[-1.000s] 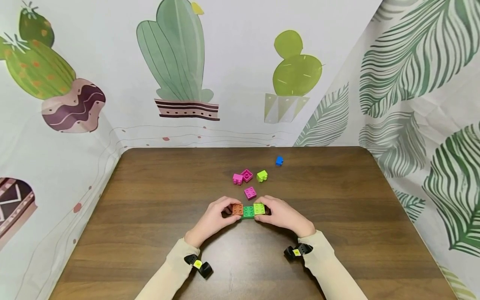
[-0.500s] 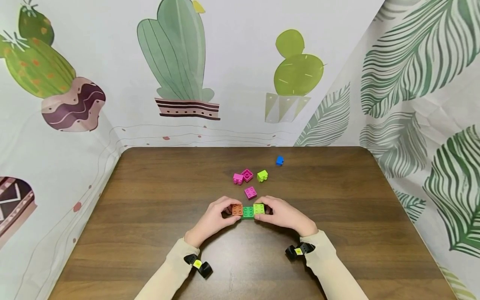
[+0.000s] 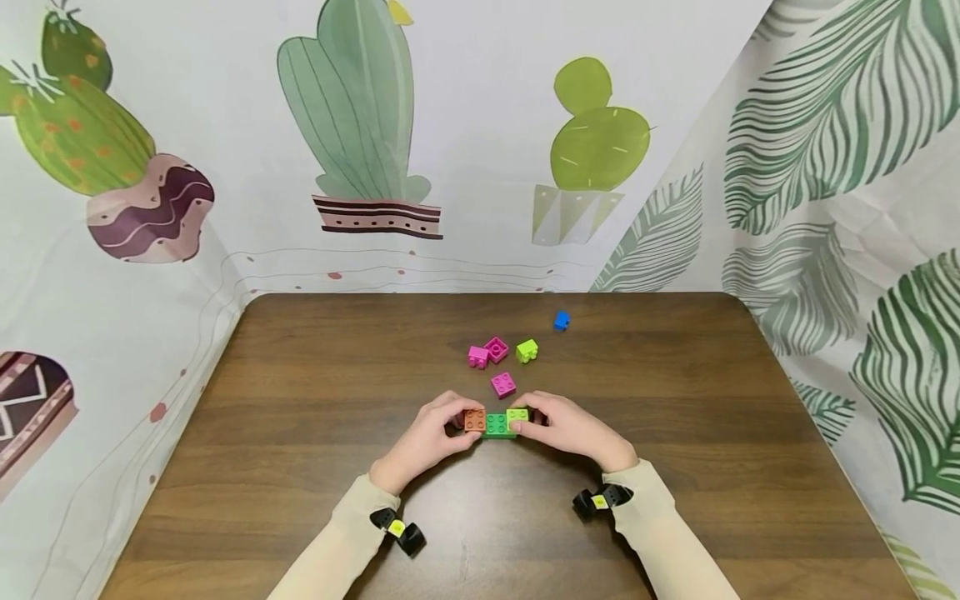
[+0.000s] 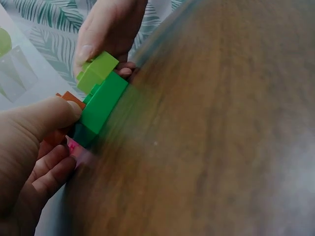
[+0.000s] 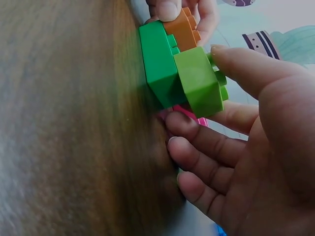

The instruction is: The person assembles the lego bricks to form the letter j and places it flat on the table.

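A green building brick [image 3: 497, 426] lies on the wooden table, with an orange brick [image 3: 475, 420] on its left end and a lime brick [image 3: 517, 414] on its right end. My left hand [image 3: 429, 435] pinches the orange brick, thumb on the near side and fingers behind. At the other end, my right hand [image 3: 576, 432] has its thumb on the lime brick's studded top and the index finger behind it. In the right wrist view, the lime brick [image 5: 197, 78] overhangs the end of the green brick [image 5: 160, 64] and sits slightly tilted against it.
Beyond the hands lie a pink brick [image 3: 503, 384], two more pink bricks touching each other, a loose lime brick [image 3: 527, 351] and a blue brick [image 3: 562, 320]. A patterned cloth wall borders the table's far edge.
My right thumb has slid from the lime brick's near side up onto its top. My left hand keeps its grip on the orange brick, and the loose bricks stay put.
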Tool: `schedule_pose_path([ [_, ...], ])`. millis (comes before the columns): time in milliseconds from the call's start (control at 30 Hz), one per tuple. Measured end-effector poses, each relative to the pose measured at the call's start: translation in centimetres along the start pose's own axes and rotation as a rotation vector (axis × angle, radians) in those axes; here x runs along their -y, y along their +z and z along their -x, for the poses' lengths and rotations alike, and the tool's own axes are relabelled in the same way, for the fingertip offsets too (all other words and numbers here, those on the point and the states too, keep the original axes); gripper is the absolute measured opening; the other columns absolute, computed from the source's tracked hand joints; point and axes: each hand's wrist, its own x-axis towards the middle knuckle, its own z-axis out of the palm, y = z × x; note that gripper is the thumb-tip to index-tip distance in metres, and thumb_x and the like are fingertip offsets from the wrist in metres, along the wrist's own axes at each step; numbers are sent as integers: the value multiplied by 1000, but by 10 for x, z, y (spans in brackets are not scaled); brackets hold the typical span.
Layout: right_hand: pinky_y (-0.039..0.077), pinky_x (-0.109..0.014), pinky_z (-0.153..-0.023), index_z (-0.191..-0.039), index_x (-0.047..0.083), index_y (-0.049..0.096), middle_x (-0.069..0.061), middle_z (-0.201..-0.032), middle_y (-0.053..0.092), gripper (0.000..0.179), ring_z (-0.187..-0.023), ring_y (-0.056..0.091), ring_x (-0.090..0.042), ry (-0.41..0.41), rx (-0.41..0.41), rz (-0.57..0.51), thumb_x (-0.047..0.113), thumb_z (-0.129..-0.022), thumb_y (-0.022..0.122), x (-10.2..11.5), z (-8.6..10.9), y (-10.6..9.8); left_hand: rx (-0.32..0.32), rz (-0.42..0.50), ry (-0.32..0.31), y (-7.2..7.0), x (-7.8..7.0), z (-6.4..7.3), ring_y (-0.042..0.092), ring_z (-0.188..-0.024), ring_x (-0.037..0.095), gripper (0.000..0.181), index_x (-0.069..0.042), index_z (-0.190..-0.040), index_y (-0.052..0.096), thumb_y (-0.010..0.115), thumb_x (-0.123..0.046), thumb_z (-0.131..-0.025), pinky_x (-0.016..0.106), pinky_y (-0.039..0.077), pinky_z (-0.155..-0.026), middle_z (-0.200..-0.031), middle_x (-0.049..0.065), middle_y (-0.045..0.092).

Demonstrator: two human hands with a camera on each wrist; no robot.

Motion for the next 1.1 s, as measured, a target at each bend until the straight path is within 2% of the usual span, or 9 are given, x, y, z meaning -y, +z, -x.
schedule_pose_path([
  [200,52,-27,-73,-118,10,69,4,-95,65,23,-85,58,-9,-19,-7,-51,28,-103,68,-4,2,-4,-27,-47,-1,-1,4,2,59,-84,9,35,-15,-120,71,85,-14,-87,25,54,-73,-104,-3,63],
  [500,52,-27,-74,-117,10,69,3,-95,65,22,-85,59,-9,-24,2,-79,26,-102,69,-4,1,-5,-2,-67,-16,-5,5,2,59,-91,11,37,-16,-122,71,85,-20,-88,28,53,-78,-113,-2,65],
  [700,53,-28,-75,-117,10,69,4,-96,65,22,-86,59,-10,-6,10,-92,26,-102,69,-2,1,-3,2,-31,-36,-2,5,-3,60,-98,12,40,-14,-123,72,87,-23,-87,32,53,-85,-114,-3,67],
  [933,52,-28,-76,-117,9,69,2,-97,66,22,-87,60,-11,-1,10,-99,25,-103,68,0,2,-4,-4,2,-52,2,4,-7,58,-94,12,40,-16,-121,72,88,-25,-86,29,52,-80,-110,-4,66],
  [1100,52,-28,-75,-117,8,68,1,-97,66,22,-87,60,-12,1,9,-107,25,-103,68,-1,2,-4,-8,10,-46,5,5,-10,59,-96,11,39,-17,-120,73,88,-26,-86,29,52,-82,-110,-5,67],
])
